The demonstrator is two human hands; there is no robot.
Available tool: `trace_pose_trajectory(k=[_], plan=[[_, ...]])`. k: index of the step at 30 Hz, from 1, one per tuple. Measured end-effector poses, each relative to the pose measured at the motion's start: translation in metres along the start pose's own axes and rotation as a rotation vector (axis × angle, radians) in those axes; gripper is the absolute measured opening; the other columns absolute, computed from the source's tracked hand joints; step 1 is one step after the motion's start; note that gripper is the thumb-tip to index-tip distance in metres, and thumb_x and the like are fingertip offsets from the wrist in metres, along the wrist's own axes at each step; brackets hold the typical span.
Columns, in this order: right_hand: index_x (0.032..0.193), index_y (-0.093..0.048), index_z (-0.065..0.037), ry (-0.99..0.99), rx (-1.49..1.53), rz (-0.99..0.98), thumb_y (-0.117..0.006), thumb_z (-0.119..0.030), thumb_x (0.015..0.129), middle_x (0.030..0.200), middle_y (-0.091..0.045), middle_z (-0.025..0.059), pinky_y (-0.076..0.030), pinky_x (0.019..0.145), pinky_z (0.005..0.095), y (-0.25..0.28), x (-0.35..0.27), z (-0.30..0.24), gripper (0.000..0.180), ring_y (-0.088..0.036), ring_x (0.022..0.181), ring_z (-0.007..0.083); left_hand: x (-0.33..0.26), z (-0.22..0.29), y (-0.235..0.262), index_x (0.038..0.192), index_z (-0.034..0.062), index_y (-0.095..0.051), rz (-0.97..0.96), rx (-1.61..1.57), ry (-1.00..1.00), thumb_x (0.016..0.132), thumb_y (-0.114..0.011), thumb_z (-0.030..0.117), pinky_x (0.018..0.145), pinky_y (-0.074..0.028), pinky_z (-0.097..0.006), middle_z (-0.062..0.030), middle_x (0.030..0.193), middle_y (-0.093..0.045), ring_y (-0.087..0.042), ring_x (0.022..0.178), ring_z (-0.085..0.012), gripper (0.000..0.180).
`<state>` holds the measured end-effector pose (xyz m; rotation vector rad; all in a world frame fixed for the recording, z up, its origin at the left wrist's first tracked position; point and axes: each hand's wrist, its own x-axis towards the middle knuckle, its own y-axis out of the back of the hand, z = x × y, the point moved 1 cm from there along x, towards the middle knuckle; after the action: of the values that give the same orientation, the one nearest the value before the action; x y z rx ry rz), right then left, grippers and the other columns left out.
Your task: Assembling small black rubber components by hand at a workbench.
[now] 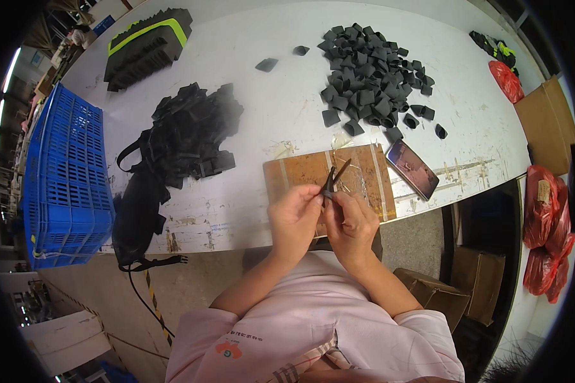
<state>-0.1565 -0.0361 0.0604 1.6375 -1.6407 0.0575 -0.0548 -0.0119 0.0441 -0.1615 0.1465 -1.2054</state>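
Above the front edge of the white table (262,96), my left hand (295,214) and my right hand (351,222) meet fingertip to fingertip. Both pinch a small black strap piece (329,182) whose narrow end points up and away; its exact form is partly hidden by my fingers. Beneath them lies a brown board (287,171) crossed by strips of tape. A thin brown stick-like thing (342,168) shows just beyond my fingertips; whether it is held or lies on the board, I cannot tell. Right of the board rests a phone (413,170) with its screen lit.
Small dark fabric loops (364,83) form a heap at the far right. Black webbing straps (191,131) are piled at the left, some hanging over the edge. Farther back sits a dark stack with a lime band (150,48). A blue crate (67,172) flanks the left side; red bags (543,210) hang right.
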Motion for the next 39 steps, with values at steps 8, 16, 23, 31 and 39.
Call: trace_pose_trajectory(k=[8,16,23,31,39], plan=[[0.077,-0.060,0.001,-0.229,0.104,0.029,-0.059,0.004,0.066,0.067,-0.056,0.0140,-0.044,0.048,0.0290,-0.004,0.008,0.013,0.012,-0.055,0.052,0.0212,0.015,0.006,0.003,0.090,0.0005,-0.046,-0.006,-0.273,0.174,0.077,-0.052,-0.007,0.037,-0.029,-0.017,-0.0072,0.075,-0.059,-0.041,0.046,-0.0021,0.017],[0.076,-0.063,-0.002,-0.975,1.261,-0.323,-0.064,-0.001,0.073,0.070,-0.057,0.0006,-0.033,0.043,0.0175,0.008,0.007,0.031,0.003,-0.046,0.052,0.0042,0.019,0.019,0.012,0.090,-0.0014,-0.047,-0.140,-0.250,0.290,0.070,-0.055,-0.007,0.037,-0.026,-0.017,-0.0047,0.072,-0.051,-0.034,0.044,-0.0020,0.022],[0.077,-0.056,-0.007,-0.965,1.436,-0.535,-0.059,-0.019,0.083,0.065,-0.047,-0.0055,-0.029,0.049,0.0169,0.015,0.014,0.022,0.013,-0.037,0.057,0.0027,0.006,0.023,-0.009,0.083,-0.0034,-0.053,0.141,0.552,-0.710,0.068,-0.052,-0.013,0.048,-0.043,-0.020,-0.0095,0.077,-0.059,-0.052,0.056,-0.0069,0.018],[0.072,-0.053,-0.007,-0.527,1.136,-0.568,-0.058,-0.022,0.084,0.063,-0.044,-0.0060,-0.025,0.045,0.0160,0.038,0.083,0.003,0.020,-0.035,0.053,0.0017,0.042,0.082,-0.009,0.106,-0.0040,-0.042,-0.567,-1.062,0.439,0.076,-0.042,-0.009,0.028,-0.024,-0.018,-0.0201,0.083,-0.058,-0.034,0.032,-0.0046,0.031],[0.071,-0.053,-0.009,-0.700,1.250,-0.641,-0.059,-0.029,0.083,0.063,-0.045,-0.0056,-0.027,0.046,0.0165,0.011,0.066,0.039,0.024,-0.035,0.053,0.0025,0.053,0.041,-0.001,0.104,0.0033,-0.043,-0.468,-0.956,0.539,0.080,-0.044,-0.005,0.031,-0.021,-0.017,-0.0101,0.078,-0.057,-0.028,0.033,-0.0025,0.026]])
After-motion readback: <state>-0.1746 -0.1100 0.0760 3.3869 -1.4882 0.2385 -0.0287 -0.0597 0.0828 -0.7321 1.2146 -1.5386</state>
